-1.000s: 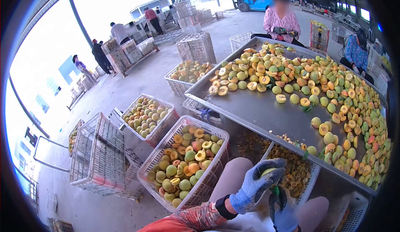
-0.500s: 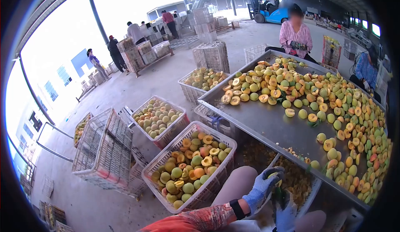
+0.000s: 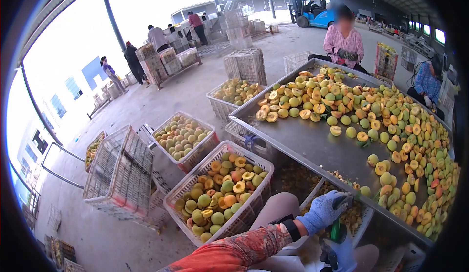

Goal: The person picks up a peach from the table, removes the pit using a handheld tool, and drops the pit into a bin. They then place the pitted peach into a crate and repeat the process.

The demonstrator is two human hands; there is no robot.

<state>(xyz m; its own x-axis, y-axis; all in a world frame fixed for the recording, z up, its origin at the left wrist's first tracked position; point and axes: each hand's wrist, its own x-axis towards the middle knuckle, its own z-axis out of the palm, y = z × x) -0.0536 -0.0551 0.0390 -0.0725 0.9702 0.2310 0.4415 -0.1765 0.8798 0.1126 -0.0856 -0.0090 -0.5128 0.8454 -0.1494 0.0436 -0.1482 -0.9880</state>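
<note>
My left hand (image 3: 325,210), in a blue-white glove with dark fingertips, is bent at the metal table's near edge; whether it holds anything is hidden by the fingers. Just below, my right hand (image 3: 341,252), gloved alike, is closed around a green-handled tool (image 3: 335,229) whose working end I cannot make out. Under both hands stands a crate of pits and scraps (image 3: 352,216). Yellow-green peaches (image 3: 410,140), whole and halved with orange flesh, are heaped on the metal table (image 3: 312,137). Left of my knee is a crate (image 3: 267,167) holding whole and halved peaches.
More fruit-filled crates (image 3: 213,136) stand on the floor behind. Stacked crates (image 3: 117,174) rise at the left. A person in a pink shirt (image 3: 344,44) sits across the table, another in blue (image 3: 426,79) at right. A blue forklift (image 3: 317,15) is at the back.
My left hand has moved up and right to the table edge; the fruit seen in its fingers no longer shows. The green handle in my right hand has come into view.
</note>
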